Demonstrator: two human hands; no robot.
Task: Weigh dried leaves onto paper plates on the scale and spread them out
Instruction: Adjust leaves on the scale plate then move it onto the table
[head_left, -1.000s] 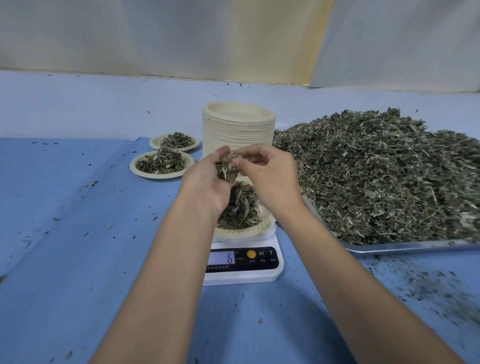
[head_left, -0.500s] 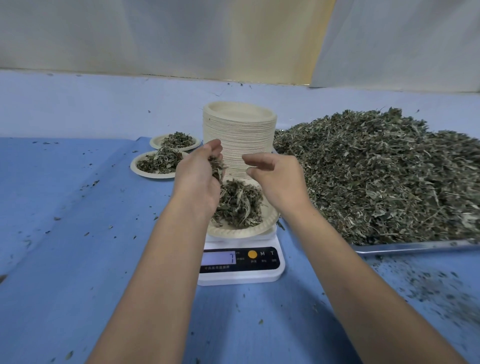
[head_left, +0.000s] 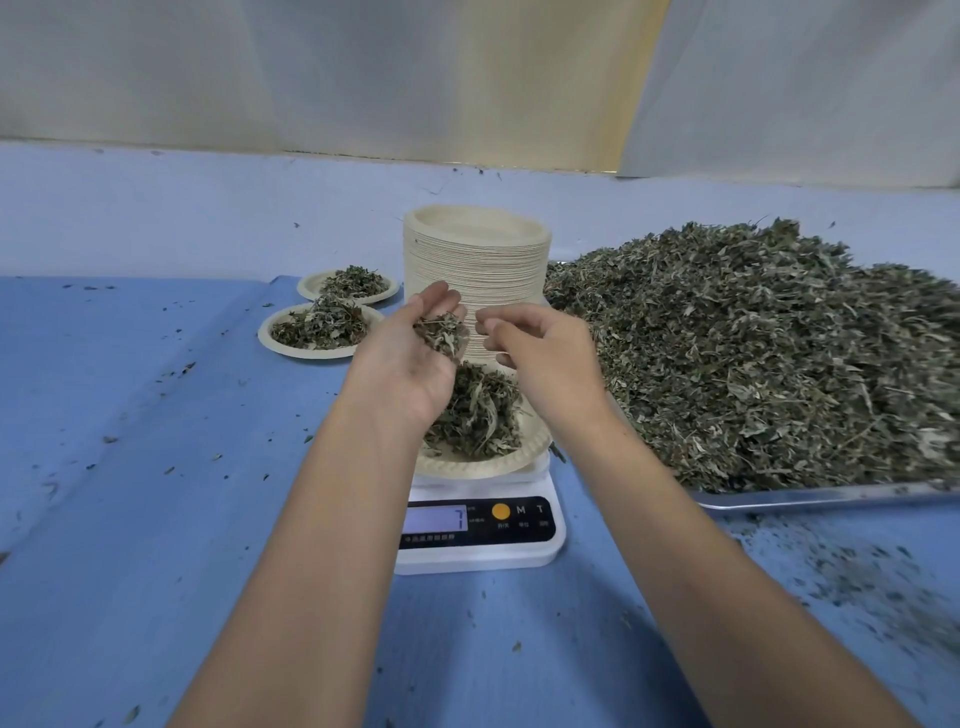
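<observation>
I log the paper plate on the scale, heaped with dried leaves. Above it the left hand lies palm up, grip released, cradling a small clump. The right hand is loosely curled and grasps nothing. Behind stands the plate stack; the metal tray holds the bulk heap. The scale keys read "M" and "T"; I cannot read the display.

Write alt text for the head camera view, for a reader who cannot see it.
A person's left hand holds dried leaves above a leaf-filled paper plate on a scale, the right hand loosely curled beside it. A stack of plates and two filled plates stand behind; a tray bearing a leaf heap lies to the right.
</observation>
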